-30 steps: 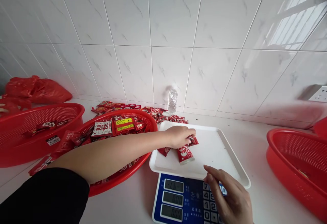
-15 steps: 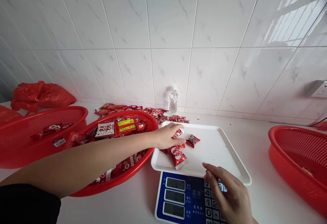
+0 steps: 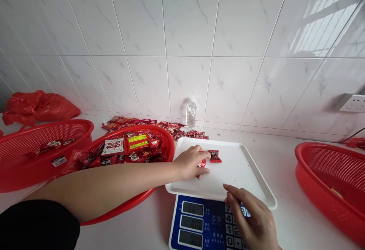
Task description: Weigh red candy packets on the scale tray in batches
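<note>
On the white tray, my left hand curls its fingers and thumb around red snack packets, which are mostly hidden by it. A small dark red packet lies on the tray just beyond its fingertips. The tray sits on a blue electronic scale with several display windows and a keypad. Over the keypad hovers my right hand, holding nothing visible; its index finger and thumb are slightly apart, and its other fingers are partly hidden.
Left of the tray, a red basket holds many red packets. Another red basket stands farther left, a third at right. Loose packets and a clear bottle lie along the wall; a red plastic bag sits back left.
My left hand has come down lower on the tray, now covering more of the packets there. The small packet has turned slightly. My right hand stays over the keypad; the view shifts slightly.
</note>
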